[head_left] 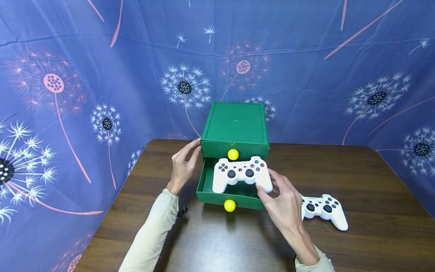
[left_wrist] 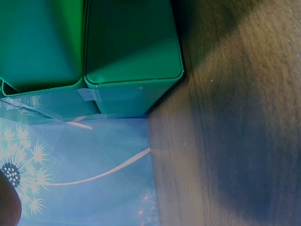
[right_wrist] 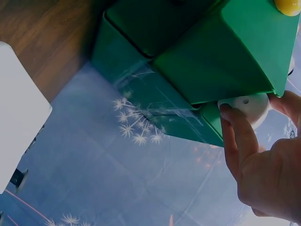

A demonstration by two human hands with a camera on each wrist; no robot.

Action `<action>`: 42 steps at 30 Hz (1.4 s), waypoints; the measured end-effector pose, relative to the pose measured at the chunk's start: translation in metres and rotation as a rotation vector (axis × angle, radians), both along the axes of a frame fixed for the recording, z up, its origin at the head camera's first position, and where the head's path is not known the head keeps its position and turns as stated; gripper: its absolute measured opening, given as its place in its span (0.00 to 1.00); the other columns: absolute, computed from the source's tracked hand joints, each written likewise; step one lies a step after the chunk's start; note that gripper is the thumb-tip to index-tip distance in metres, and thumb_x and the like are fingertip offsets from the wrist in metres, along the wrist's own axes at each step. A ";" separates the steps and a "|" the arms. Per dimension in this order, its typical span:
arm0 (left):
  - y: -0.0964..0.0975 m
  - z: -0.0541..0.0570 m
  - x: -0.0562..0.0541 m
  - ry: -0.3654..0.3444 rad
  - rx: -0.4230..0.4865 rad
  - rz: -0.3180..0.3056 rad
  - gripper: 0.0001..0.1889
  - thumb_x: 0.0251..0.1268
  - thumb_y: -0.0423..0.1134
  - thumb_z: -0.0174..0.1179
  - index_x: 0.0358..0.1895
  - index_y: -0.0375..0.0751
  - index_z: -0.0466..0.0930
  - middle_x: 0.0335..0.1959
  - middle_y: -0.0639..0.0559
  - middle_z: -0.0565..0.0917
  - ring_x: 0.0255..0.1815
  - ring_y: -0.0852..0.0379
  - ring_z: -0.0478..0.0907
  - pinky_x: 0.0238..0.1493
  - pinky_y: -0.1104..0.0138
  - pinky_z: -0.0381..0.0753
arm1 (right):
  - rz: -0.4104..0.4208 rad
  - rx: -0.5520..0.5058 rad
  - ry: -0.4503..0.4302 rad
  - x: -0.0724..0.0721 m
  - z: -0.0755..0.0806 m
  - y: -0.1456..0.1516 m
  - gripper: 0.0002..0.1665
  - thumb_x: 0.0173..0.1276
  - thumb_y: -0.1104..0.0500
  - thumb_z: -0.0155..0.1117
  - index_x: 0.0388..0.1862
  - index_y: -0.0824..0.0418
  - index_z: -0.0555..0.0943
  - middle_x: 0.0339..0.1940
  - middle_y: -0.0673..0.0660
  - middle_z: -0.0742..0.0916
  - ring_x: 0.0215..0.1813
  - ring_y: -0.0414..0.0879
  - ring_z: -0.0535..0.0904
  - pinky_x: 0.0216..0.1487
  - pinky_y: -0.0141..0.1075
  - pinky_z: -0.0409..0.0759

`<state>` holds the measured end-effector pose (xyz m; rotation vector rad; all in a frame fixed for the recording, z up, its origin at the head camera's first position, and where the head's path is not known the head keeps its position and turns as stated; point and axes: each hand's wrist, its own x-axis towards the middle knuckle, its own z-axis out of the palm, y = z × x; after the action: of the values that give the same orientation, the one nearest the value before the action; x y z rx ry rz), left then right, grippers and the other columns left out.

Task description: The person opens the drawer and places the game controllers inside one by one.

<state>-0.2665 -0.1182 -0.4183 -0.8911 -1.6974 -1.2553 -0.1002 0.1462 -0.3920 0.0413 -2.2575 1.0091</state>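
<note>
The right hand pinches one white controller by its 4 o'clock grip, over the pulled-out lower drawer. The left hand, fingers almost straight, touches the green cabinet at 9 o'clock. Another controller lies towards 4 o'clock.

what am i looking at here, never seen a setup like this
No machine here: a person works bare-handed. The wide picture comes from a camera on the head; the other two come from cameras on the left wrist, then the right. On the wooden table stands a green drawer unit with yellow knobs, its lower drawer open. The right hand holds a white controller over that drawer; the left hand is at the unit's side. A second controller lies on the table.
</note>
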 end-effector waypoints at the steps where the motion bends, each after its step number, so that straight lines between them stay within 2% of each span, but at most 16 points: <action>1: 0.000 0.000 0.000 -0.001 -0.001 0.000 0.19 0.64 0.17 0.65 0.58 0.27 0.84 0.51 0.40 0.88 0.49 0.42 0.87 0.56 0.62 0.85 | -0.002 0.005 -0.001 0.000 0.000 0.000 0.33 0.52 0.70 0.83 0.59 0.73 0.83 0.48 0.69 0.87 0.41 0.61 0.89 0.37 0.52 0.90; 7: 0.001 0.000 0.001 0.005 0.004 -0.001 0.18 0.64 0.16 0.65 0.57 0.25 0.83 0.51 0.39 0.88 0.49 0.41 0.87 0.56 0.62 0.85 | 0.001 0.059 -0.011 -0.001 -0.001 -0.003 0.31 0.53 0.69 0.83 0.57 0.75 0.84 0.49 0.70 0.87 0.41 0.61 0.88 0.37 0.52 0.90; 11: 0.001 0.000 0.000 0.007 0.007 -0.005 0.19 0.64 0.16 0.64 0.58 0.28 0.84 0.52 0.39 0.88 0.50 0.41 0.87 0.56 0.62 0.85 | 0.001 0.095 -0.022 -0.001 0.000 -0.004 0.30 0.53 0.69 0.82 0.56 0.74 0.84 0.50 0.70 0.87 0.41 0.61 0.88 0.35 0.52 0.90; 19: 0.000 -0.001 0.000 0.005 0.006 0.000 0.19 0.64 0.17 0.65 0.58 0.27 0.84 0.52 0.39 0.88 0.50 0.41 0.87 0.57 0.61 0.85 | 0.009 0.116 -0.056 0.000 0.002 -0.006 0.30 0.55 0.67 0.82 0.56 0.74 0.84 0.50 0.70 0.86 0.39 0.59 0.87 0.35 0.51 0.90; 26: 0.001 0.001 -0.001 0.005 0.002 0.004 0.18 0.65 0.17 0.65 0.57 0.25 0.84 0.52 0.40 0.88 0.51 0.42 0.87 0.58 0.61 0.85 | 0.020 0.122 -0.122 0.000 0.003 -0.008 0.31 0.56 0.66 0.83 0.58 0.73 0.83 0.51 0.69 0.86 0.42 0.61 0.87 0.38 0.53 0.90; 34: 0.001 0.001 0.001 0.004 -0.001 0.012 0.19 0.65 0.18 0.65 0.59 0.29 0.84 0.52 0.41 0.88 0.51 0.43 0.87 0.58 0.61 0.85 | 0.032 0.156 -0.123 -0.002 0.004 -0.008 0.32 0.55 0.65 0.83 0.58 0.73 0.83 0.50 0.68 0.86 0.37 0.57 0.84 0.29 0.42 0.84; 42: 0.001 0.000 0.000 0.003 0.001 0.009 0.20 0.65 0.17 0.65 0.59 0.30 0.84 0.52 0.40 0.88 0.50 0.42 0.87 0.57 0.61 0.85 | 0.055 0.186 -0.098 -0.004 0.004 -0.007 0.32 0.54 0.65 0.84 0.57 0.72 0.84 0.48 0.66 0.87 0.33 0.53 0.82 0.27 0.38 0.81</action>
<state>-0.2664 -0.1176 -0.4182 -0.8839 -1.6963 -1.2482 -0.1037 0.1391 -0.3879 0.1365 -2.4464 0.8429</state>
